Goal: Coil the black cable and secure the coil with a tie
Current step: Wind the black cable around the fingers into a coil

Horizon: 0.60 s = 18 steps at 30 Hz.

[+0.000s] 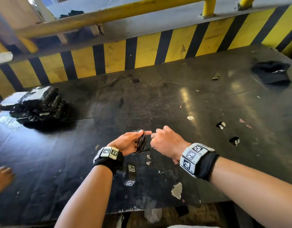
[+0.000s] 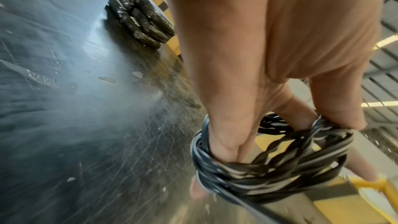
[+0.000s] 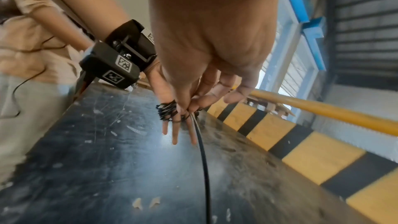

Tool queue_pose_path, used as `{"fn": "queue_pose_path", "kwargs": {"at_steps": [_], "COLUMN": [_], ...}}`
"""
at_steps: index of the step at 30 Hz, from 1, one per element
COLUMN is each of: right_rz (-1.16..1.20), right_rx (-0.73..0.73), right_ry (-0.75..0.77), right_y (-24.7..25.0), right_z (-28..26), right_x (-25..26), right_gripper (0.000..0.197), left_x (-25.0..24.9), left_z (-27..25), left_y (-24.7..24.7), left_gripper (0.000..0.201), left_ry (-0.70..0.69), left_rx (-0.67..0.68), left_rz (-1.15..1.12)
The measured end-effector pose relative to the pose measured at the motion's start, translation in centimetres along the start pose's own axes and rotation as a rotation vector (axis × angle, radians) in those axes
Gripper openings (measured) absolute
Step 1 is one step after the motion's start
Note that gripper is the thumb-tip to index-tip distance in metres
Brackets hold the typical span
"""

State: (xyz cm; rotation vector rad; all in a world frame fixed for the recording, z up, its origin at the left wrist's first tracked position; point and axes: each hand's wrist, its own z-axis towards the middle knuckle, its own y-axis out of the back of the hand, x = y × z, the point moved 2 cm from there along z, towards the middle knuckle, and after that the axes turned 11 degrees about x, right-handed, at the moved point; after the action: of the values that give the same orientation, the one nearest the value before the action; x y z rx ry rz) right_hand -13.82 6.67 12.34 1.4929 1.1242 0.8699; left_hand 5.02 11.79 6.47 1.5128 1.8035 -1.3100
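Observation:
The black cable is wound into a small coil (image 1: 140, 142) round the straight fingers of my left hand (image 1: 130, 140), just above the dark table (image 1: 174, 104). In the left wrist view the coil (image 2: 269, 171) circles the fingers and the thumb presses on its top. My right hand (image 1: 156, 137) sits close to the right of the coil with its fingers curled. In the right wrist view my right hand (image 3: 189, 108) pinches a loose strand of the cable (image 3: 204, 168), which runs from the coil (image 3: 168, 111) toward the camera. No tie can be made out.
A stack of black plastic-wrapped packets (image 1: 38, 104) lies at the left. A black cloth (image 1: 272, 73) lies at the back right, and two small black pieces (image 1: 221, 125) lie right of my hands. A yellow-and-black striped barrier (image 1: 142, 53) borders the far side. Another person's hand (image 1: 2, 178) is at the left edge.

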Motion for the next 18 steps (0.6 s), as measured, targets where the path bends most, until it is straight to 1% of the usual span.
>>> {"fn": "queue_pose_path", "kwargs": {"at_steps": [2, 5, 7, 8, 9, 11, 14, 16, 18], "right_rz": [-0.117, -0.197, -0.234, -0.253, -0.27, -0.322, -0.414, -0.415, -0.375], "right_rx": [-0.055, -0.066, -0.056, -0.036, -0.006, 0.002, -0.088, -0.132, -0.188], "right_ry": [0.004, -0.002, 0.007, 0.007, 0.004, 0.009, 0.017, 0.048, 0.061], "right_y": [0.7, 1.0, 2.1, 2.6, 2.9, 3.3, 3.4, 3.4, 3.9], "right_z": [0.3, 1.2, 1.3, 1.3, 1.4, 1.6, 2.0, 2.3, 2.5], "right_x": [0.0, -0.7, -1.1, -1.4, -1.7, -2.4, -3.7, -4.4, -4.8], "right_gripper": [0.015, 0.014, 0.017, 0.017, 0.017, 0.015, 0.022, 0.024, 0.022], "left_x": [0.3, 0.5, 0.6, 0.7, 0.7, 1.0, 1.2, 1.1, 0.8], "left_z": [0.1, 0.2, 0.2, 0.2, 0.1, -0.2, -0.7, -1.0, -1.3], "left_y": [-1.0, -1.8, -1.6, -1.4, -1.4, -1.3, -1.9, -2.6, -3.7], "left_gripper": [0.033, 0.024, 0.028, 0.032, 0.035, 0.039, 0.041, 0.044, 0.048], "left_ry": [0.021, 0.059, 0.087, 0.104, 0.132, 0.203, 0.288, 0.295, 0.241], "left_rx": [-0.01, -0.045, -0.065, -0.053, -0.031, 0.025, 0.138, 0.231, 0.307], "left_rz": [0.003, 0.026, 0.03, 0.04, 0.059, 0.11, 0.112, 0.067, -0.013]}}
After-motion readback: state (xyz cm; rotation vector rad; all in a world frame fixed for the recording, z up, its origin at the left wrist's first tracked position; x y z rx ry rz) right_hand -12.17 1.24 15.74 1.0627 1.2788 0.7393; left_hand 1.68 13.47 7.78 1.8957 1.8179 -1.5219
